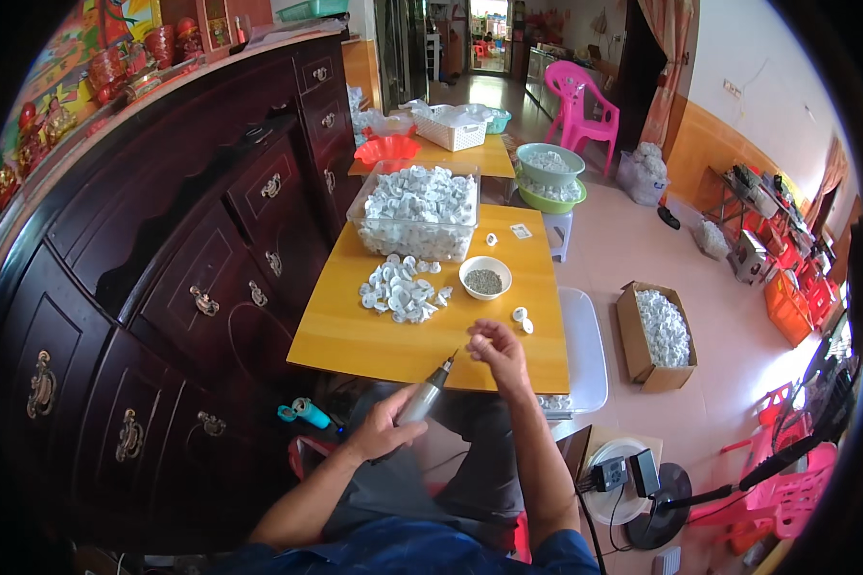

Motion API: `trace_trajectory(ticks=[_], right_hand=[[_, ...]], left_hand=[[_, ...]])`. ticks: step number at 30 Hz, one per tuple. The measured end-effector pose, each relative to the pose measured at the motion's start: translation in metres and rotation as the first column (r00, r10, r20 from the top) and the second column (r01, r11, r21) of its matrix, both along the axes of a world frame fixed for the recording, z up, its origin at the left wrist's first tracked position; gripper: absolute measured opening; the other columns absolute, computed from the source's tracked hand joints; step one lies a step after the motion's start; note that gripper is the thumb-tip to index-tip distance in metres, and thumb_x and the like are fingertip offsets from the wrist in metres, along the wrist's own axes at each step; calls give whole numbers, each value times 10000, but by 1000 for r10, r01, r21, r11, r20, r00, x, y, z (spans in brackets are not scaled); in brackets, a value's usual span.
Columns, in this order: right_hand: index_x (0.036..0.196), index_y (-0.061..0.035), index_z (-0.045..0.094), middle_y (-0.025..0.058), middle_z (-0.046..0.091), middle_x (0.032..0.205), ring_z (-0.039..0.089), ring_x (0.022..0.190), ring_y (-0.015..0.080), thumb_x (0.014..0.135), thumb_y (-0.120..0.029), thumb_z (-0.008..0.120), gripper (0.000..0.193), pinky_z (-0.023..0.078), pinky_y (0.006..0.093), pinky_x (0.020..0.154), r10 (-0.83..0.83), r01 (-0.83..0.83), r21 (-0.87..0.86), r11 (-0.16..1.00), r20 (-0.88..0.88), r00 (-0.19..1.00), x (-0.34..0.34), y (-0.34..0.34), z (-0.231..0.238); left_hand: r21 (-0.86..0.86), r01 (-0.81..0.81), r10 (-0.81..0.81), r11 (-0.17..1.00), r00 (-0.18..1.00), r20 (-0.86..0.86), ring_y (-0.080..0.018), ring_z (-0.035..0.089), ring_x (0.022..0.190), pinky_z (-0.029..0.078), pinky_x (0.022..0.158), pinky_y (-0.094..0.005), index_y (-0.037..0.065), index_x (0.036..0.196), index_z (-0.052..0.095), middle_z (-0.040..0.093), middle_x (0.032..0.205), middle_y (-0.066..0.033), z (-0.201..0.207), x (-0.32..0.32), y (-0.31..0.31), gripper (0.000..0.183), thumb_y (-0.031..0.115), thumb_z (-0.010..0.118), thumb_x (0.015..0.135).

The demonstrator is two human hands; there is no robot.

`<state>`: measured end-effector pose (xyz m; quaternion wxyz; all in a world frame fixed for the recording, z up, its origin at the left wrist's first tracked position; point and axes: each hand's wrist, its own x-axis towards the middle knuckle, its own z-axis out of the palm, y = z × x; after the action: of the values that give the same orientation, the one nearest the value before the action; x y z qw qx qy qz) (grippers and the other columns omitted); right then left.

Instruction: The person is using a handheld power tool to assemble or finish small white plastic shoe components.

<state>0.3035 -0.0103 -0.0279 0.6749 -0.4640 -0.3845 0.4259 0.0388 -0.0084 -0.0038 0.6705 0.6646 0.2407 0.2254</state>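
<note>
My left hand (384,431) is wrapped around a silver-grey electric screwdriver (420,402), its thin dark bit angled up and to the right. Just right of the bit, my right hand (499,355) is closed in a pinch over the table's near edge; whatever its fingertips hold is too small to make out. Beyond it, a white bowl (471,264) contains many small grey metal pieces, which look like screws. Left of the bowl lies a loose pile of small white plastic parts (400,290). A couple of similar white parts (522,318) lie near the right edge.
A clear plastic bin (366,235) heaped with white parts stands on the yellow table (355,340). Dark wooden cabinets (211,220) line the left. On the floor at right are a cardboard box (631,331) of white parts and a black stand (664,503). Stacked basins (551,177) stand farther back.
</note>
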Motion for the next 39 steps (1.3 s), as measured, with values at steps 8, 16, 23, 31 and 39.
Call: trace_trajectory(ticks=[8,16,23,31,39], right_hand=[[1114,-71,662,157,661,1063,680,874,288,806,-112,732,319,542,404,787,-329,505,12,863,771,545,31,19,-22],[1061,-142,686,133,665,1049,638,984,344,840,-201,682,229,509,446,839,-191,476,-25,879,897,400,21,43,-30],[1013,-114,697,149,678,910,660,833,348,853,-171,673,172,515,443,747,-370,487,119,865,807,460,21,40,-37],[1017,-79,734,134,670,746,645,652,264,789,-107,737,229,512,358,636,-384,492,50,869,695,608,28,41,-45],[1012,-76,747,120,663,708,636,615,220,773,-117,750,242,516,345,628,-418,508,64,859,661,624,25,41,-41]], left_hand=[[77,-28,25,997,999,39,-58,538,726,472,615,-216,-9,1505,325,589,1032,-47,-15,16,38,717,116,667,887],[42,-11,15,999,995,-99,-172,602,992,534,745,-296,-24,1471,379,546,1341,-137,-12,24,53,740,128,704,824],[314,22,29,949,988,-155,-289,583,1207,437,1022,-375,-22,1402,467,585,1309,-202,-9,43,78,700,171,717,777],[342,69,-2,937,981,-192,-268,644,1040,487,925,-367,1,1369,499,651,1142,-175,-22,55,84,657,193,725,782],[386,58,11,921,984,-175,-233,650,952,502,867,-357,4,1364,500,662,1071,-157,-27,61,86,659,194,733,778]])
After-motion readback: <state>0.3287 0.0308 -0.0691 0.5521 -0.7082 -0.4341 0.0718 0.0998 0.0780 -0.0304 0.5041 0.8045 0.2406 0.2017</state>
